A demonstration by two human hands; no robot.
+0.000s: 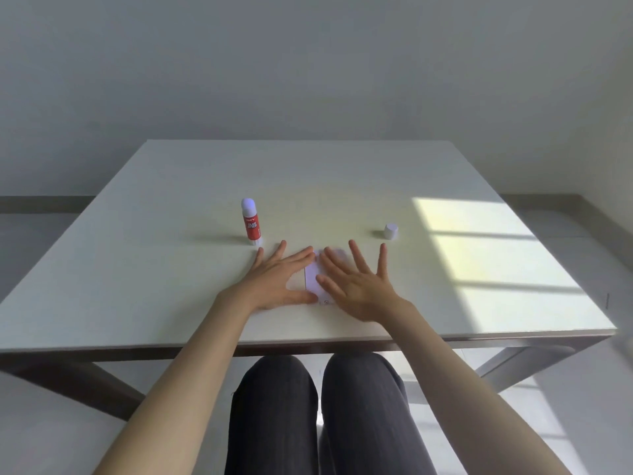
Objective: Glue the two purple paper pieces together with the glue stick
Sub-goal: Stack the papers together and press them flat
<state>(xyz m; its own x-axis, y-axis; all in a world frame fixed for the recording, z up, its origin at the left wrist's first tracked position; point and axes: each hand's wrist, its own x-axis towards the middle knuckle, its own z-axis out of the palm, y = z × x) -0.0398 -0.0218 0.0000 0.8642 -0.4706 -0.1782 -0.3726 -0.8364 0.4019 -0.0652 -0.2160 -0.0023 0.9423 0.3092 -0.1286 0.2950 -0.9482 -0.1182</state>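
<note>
Pale purple paper [312, 276] lies flat near the table's front edge, mostly covered by both hands, so I cannot tell the two pieces apart. My left hand [279, 277] rests flat on its left side, fingers spread. My right hand [356, 281] lies flat on its right side, fingers spread and slightly blurred. A red glue stick [251, 223] stands upright without its cap, just beyond my left hand's fingertips. Its white cap [391, 231] sits on the table to the right, beyond my right hand.
The white table [171, 269] has a bright patch of sunlight [496, 262] on its right side. My legs in dark trousers [318, 413] are under the front edge. A grey wall stands behind the table.
</note>
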